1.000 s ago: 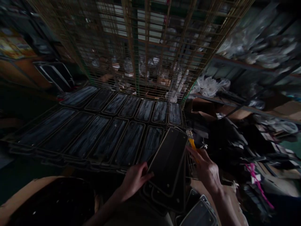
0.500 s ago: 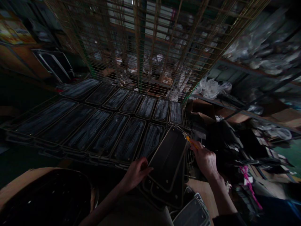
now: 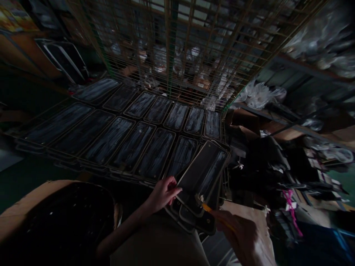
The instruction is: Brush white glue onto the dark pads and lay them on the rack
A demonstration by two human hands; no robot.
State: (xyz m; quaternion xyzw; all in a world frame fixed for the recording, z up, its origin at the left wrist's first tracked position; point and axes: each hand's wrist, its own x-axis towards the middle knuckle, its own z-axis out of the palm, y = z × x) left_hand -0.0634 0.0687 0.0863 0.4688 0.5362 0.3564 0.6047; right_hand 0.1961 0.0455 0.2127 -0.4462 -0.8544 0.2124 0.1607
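My right hand (image 3: 235, 231) is closed around the yellow handle of a brush (image 3: 200, 199). Its bristles rest on the lower part of a dark rectangular panel (image 3: 194, 177), which has rounded corners and a pale edge. Whitish wet-looking streaks run down the panel's right side; its left side is plain dark. My left hand (image 3: 165, 190) pinches the panel's left edge between thumb and fingers. Under it, more dark panels (image 3: 206, 221) are fanned out, partly hidden.
Two rows of streaked panels (image 3: 158, 151) lie on a rack in front of a wire mesh cage (image 3: 177, 48). A dark glossy container (image 3: 69, 221) stands at lower left. Shelves with plastic bags (image 3: 257, 96) and cartons line the right. Pink cord (image 3: 290, 207) hangs there.
My right hand has drawn the brush from the panel's top right corner down toward its near end, leaving whitish streaks. My left hand keeps its hold on the edge.
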